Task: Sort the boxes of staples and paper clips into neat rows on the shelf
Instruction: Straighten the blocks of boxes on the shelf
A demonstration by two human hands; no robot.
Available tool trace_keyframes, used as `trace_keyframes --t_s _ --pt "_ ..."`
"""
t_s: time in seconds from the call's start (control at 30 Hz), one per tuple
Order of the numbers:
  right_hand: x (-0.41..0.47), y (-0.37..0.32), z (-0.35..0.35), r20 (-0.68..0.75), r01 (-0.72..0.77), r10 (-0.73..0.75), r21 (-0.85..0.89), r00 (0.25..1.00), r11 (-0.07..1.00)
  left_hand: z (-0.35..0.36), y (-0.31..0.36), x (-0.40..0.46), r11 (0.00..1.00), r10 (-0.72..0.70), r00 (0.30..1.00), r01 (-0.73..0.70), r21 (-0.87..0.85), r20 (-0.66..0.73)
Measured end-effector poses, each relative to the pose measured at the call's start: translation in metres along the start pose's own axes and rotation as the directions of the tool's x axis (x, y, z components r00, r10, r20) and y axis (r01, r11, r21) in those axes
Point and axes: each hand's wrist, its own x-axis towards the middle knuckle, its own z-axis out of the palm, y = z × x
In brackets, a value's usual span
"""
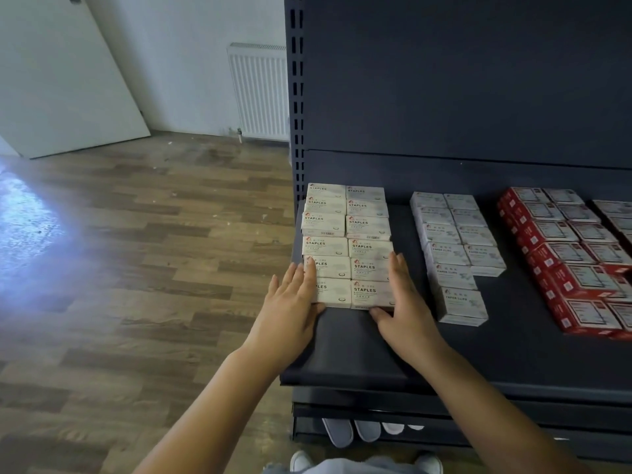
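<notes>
Staples block point(347, 244) stands two columns wide at the shelf's point(345, 350) 9 o'clock end. Left hand point(290, 302) and right hand point(405, 302), fingers straight, press its sides, gripping nothing. Paper-clip rows point(453, 248) at 3 o'clock end unevenly; red boxes point(564, 258) beyond look ragged.

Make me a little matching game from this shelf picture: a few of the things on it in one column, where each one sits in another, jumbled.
Things
1. cream cardboard boxes marked STAPLES
2. pale grey cardboard boxes marked PAPER CLIPS
3. red cardboard boxes with white labels
4. white ribbed wall radiator

Places
A. right part of the dark shelf
B. wall left of the shelving
C. shelf's left end, between both hands
D. middle of the shelf

Pairs: 1-C, 2-D, 3-A, 4-B
</notes>
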Motion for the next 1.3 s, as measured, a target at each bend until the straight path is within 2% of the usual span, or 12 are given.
trace_keyframes --t_s 0.17,0.3,0.53,0.63,0.73,0.8,0.83,0.9,0.93,0.97,1.13,1.3 --pt "0.006 0.000 -0.003 0.039 0.007 -0.007 -0.007 0.999 1.000 -0.007 0.000 0.012 0.998 -0.034 0.992 0.041 -0.049 0.125" --pt "0.012 -0.002 -0.003 0.100 -0.008 0.007 0.009 0.995 1.000 -0.009 -0.001 0.018 0.998 -0.001 0.978 0.013 -0.055 0.210" --pt "0.009 0.001 0.001 0.074 -0.011 0.009 0.015 0.997 1.000 -0.005 -0.007 0.019 0.995 0.054 0.985 -0.038 -0.096 0.163" --pt "0.011 0.000 -0.003 0.064 -0.054 0.050 0.072 0.997 0.996 -0.006 -0.013 0.019 0.968 0.087 0.990 -0.057 -0.243 0.113" --pt "0.018 -0.006 -0.015 0.056 -0.171 0.161 0.285 0.985 0.943 -0.009 -0.020 0.028 0.843 0.065 0.997 -0.037 -0.537 0.032" --pt "0.028 -0.010 -0.020 0.037 -0.198 0.201 0.420 0.979 0.886 -0.008 -0.020 0.039 0.738 0.023 0.999 0.005 -0.674 0.033" --pt "0.034 -0.012 -0.021 0.024 -0.202 0.215 0.462 0.976 0.864 -0.009 -0.019 0.045 0.634 -0.027 0.998 0.057 -0.771 0.051" --pt "0.044 -0.015 -0.022 0.005 -0.203 0.233 0.503 0.973 0.840 -0.016 -0.014 0.056 0.356 -0.149 0.984 0.147 -0.923 0.100" --pt "0.049 -0.013 -0.022 0.012 -0.212 0.241 0.518 0.970 0.828 -0.020 -0.012 0.061 0.258 -0.169 0.978 0.161 -0.953 0.120" --pt "0.052 -0.013 -0.022 0.020 -0.213 0.239 0.528 0.971 0.822 -0.022 -0.011 0.066 0.242 -0.164 0.979 0.155 -0.958 0.117" --pt "0.056 -0.012 -0.020 -0.026 -0.136 0.168 0.475 0.985 0.869 -0.020 -0.004 0.068 0.418 -0.129 0.991 0.097 -0.903 0.047" --pt "0.061 -0.007 -0.010 -0.108 -0.127 0.184 0.398 0.977 0.909 -0.016 -0.007 0.071 0.463 -0.130 0.991 0.089 -0.882 0.031"
